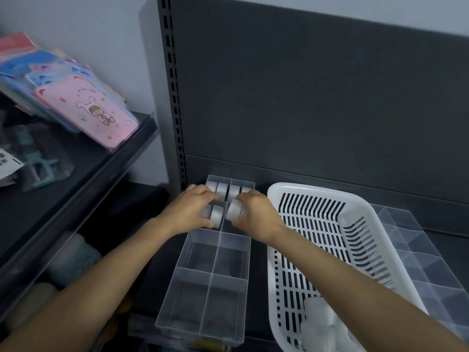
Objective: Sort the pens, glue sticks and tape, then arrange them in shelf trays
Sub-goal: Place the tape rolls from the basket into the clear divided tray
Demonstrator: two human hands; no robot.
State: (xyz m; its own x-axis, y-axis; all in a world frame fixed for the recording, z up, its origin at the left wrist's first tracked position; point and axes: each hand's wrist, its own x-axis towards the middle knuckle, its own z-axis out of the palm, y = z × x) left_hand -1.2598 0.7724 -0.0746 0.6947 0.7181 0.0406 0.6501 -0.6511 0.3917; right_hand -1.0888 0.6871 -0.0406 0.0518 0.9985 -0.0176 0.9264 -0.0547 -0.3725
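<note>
A clear divided tray [200, 295] lies on the dark shelf, its near compartments bare. Several white tape rolls [222, 190] stand in its far compartments. My left hand [187, 212] grips white tape rolls [215, 214] over the second row on the left. My right hand [256, 214] grips another roll of tape [233, 210], white with a dotted side, over the second row on the right. The two hands almost meet above the tray's middle divider.
A white slotted basket [304, 240] stands right of the tray, with blurred pale items [319, 326] at its near end. A second clear divided tray [426, 262] lies partly under it. Pink and blue packets [83, 107] lean on the left shelf.
</note>
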